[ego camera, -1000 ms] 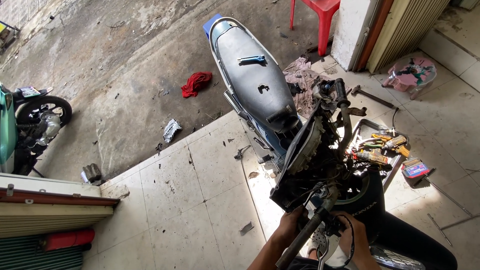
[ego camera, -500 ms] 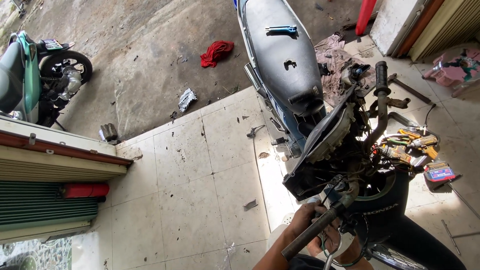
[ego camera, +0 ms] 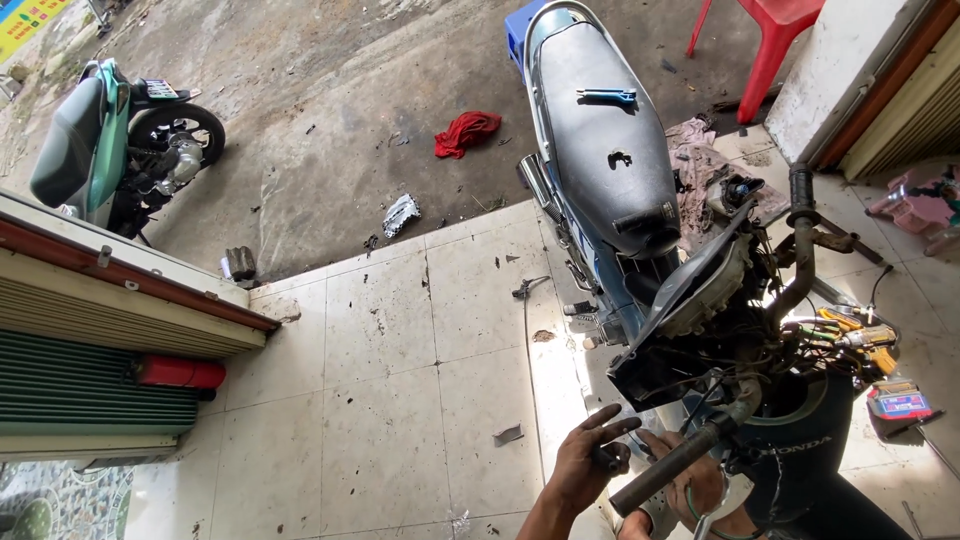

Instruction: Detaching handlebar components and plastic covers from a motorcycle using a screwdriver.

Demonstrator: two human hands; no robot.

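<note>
Left hand [ego camera: 590, 462] fingers spread, touching end of black rubber handlebar grip [ego camera: 672, 465], near bottom edge | right hand [ego camera: 692, 490] under grip, closure cannot tell | stripped blue motorbike with black seat [ego camera: 603, 140] right | motorbikes: 2, second green one [ego camera: 95, 150] far left | red cloth [ego camera: 466, 131]: 1 | open pale tiled floor [ego camera: 400, 380] left of hands

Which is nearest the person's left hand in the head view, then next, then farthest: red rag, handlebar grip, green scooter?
1. Handlebar grip: beside the left hand, low right.
2. Red rag: on the concrete, upper middle.
3. Green scooter: far upper left.
</note>
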